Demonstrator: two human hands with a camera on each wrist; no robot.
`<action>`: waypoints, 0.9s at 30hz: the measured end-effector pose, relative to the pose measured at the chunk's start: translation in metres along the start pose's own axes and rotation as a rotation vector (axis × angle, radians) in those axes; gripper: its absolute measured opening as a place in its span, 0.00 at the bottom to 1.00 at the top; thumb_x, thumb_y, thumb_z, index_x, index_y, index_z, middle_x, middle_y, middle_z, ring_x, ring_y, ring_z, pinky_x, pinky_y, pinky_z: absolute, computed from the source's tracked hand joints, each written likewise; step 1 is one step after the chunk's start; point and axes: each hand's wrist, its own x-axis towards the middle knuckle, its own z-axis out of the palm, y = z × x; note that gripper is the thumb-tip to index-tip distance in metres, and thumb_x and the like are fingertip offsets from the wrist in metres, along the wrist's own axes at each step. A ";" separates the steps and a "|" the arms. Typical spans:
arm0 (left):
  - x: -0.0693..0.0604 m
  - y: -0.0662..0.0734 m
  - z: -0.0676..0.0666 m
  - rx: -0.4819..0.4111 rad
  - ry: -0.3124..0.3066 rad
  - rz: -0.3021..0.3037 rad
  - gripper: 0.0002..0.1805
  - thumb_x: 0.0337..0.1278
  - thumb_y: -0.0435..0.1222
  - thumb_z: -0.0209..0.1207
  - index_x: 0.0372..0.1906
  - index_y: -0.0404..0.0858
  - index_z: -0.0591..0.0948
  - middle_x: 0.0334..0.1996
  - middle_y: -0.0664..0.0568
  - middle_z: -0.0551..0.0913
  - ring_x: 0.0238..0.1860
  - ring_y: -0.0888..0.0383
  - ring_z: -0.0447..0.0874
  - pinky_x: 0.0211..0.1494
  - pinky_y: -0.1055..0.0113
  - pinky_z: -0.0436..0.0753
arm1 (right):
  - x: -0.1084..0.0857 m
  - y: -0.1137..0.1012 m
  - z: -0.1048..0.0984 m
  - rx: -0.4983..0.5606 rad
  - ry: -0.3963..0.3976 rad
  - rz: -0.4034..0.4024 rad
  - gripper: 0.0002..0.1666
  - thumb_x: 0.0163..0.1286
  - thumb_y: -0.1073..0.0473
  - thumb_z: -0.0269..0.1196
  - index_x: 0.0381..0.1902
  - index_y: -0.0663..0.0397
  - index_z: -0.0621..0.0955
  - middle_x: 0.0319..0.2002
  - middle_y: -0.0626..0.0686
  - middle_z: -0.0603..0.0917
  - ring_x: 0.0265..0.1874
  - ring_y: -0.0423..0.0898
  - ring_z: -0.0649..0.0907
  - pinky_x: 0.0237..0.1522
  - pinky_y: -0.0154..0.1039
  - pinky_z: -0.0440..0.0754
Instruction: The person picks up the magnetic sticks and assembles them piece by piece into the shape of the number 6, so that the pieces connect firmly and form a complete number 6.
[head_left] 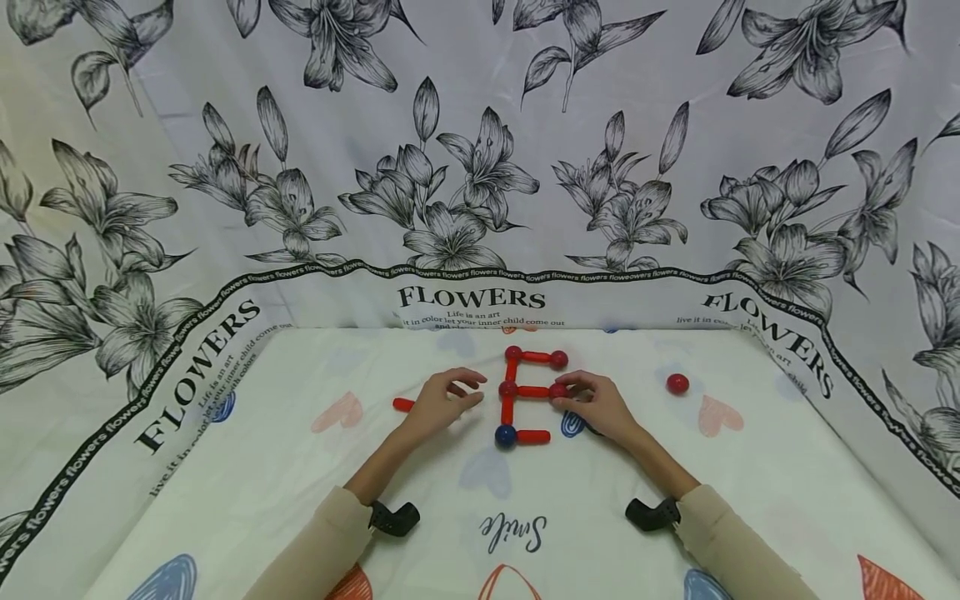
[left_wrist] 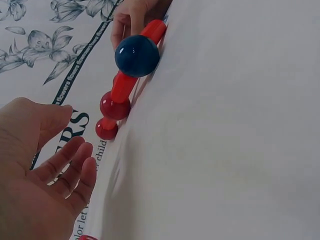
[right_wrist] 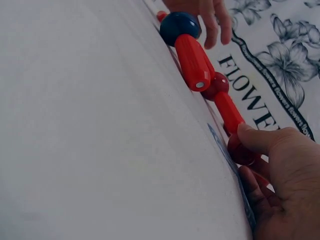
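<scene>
Red rods and balls form an E-like figure (head_left: pixel 507 410) lying on the cloth, with a blue ball (head_left: pixel 506 436) at its near corner. From that ball a red rod (right_wrist: pixel 192 62) points right, its bare end showing a small metallic disc. My right hand (head_left: pixel 600 406) pinches the red ball (right_wrist: pixel 241 150) at the end of the middle rod between thumb and fingers. Left of the figure, my left hand (head_left: pixel 442 404) hovers with its fingers loosely bent and apart, holding nothing. A loose red rod (head_left: pixel 403 405) lies beside it, partly behind the hand.
A single red ball (head_left: pixel 677 383) lies to the right on the heart-printed cloth (head_left: pixel 600 517). Behind the table hangs a white curtain (head_left: pixel 480 192) with black flower prints. Each wrist wears a black device (head_left: pixel 395 518).
</scene>
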 end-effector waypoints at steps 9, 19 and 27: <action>-0.010 -0.009 -0.022 -0.057 -0.003 0.040 0.17 0.53 0.40 0.66 0.50 0.44 0.82 0.44 0.48 0.84 0.43 0.51 0.81 0.36 0.56 0.83 | -0.001 0.002 -0.001 -0.003 0.002 -0.032 0.22 0.58 0.46 0.68 0.50 0.42 0.81 0.43 0.46 0.85 0.42 0.43 0.81 0.43 0.30 0.78; -0.010 -0.020 -0.063 -0.038 -0.178 0.064 0.22 0.50 0.36 0.67 0.52 0.38 0.80 0.43 0.44 0.84 0.44 0.54 0.83 0.44 0.62 0.82 | -0.004 -0.006 -0.001 -0.007 -0.002 -0.003 0.22 0.60 0.53 0.68 0.52 0.49 0.80 0.44 0.52 0.85 0.44 0.50 0.81 0.43 0.30 0.77; -0.016 -0.052 -0.107 -0.107 -0.216 0.005 0.26 0.48 0.37 0.69 0.55 0.35 0.78 0.51 0.41 0.81 0.52 0.46 0.81 0.52 0.66 0.80 | -0.015 -0.038 -0.007 -0.003 -0.027 -0.019 0.22 0.62 0.58 0.66 0.54 0.58 0.79 0.45 0.57 0.85 0.45 0.52 0.81 0.44 0.31 0.78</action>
